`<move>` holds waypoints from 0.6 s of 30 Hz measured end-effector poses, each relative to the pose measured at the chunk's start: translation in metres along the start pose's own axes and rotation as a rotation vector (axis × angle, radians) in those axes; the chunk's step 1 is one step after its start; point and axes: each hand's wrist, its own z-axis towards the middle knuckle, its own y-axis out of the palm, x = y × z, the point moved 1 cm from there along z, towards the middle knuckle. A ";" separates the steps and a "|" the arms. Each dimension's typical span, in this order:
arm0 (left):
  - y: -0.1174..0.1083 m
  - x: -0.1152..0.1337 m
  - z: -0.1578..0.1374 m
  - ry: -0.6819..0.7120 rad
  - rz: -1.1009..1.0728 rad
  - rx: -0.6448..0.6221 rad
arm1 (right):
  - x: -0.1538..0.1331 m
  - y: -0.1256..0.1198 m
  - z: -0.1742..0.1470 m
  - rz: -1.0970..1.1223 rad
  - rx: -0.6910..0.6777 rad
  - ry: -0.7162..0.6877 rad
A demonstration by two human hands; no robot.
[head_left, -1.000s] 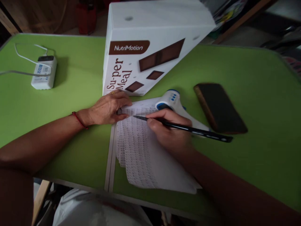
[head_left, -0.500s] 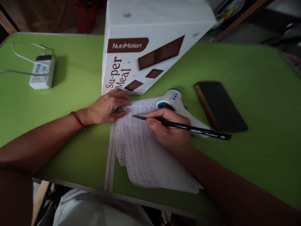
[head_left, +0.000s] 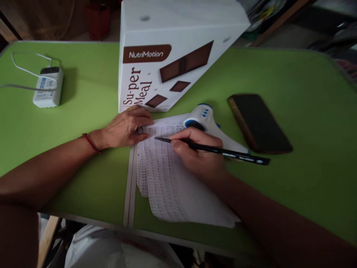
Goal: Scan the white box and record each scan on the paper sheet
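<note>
My right hand is closed around a black pen. Its tip meets the upper part of the written paper sheets, or hovers just over them; I cannot tell which. Rows of small handwriting cover the left part of the top sheet, while its right part is blank. My left hand lies on the sheets' upper left corner, thumb and fingers apart, close to the foot of a white NutriMotion box. Just beyond my right hand lies a white and blue handheld device, partly hidden by that hand.
A dark phone in a brown case lies to the right on the green table. At the far left is a white adapter block with a white cable. A metal seam crosses the table.
The whole view has shifted slightly, with things appearing a little further left. Both hands keep the same pose, and the pen tip stays at nearly the same place on the paper.
</note>
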 end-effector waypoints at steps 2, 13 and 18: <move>0.000 -0.001 0.000 0.000 0.003 0.001 | -0.001 0.000 0.000 -0.001 -0.006 0.006; -0.002 0.000 0.000 0.007 -0.005 0.009 | -0.002 0.002 0.000 0.005 0.068 0.010; -0.002 0.000 0.000 -0.001 0.005 0.001 | 0.002 0.000 -0.002 -0.006 0.021 -0.007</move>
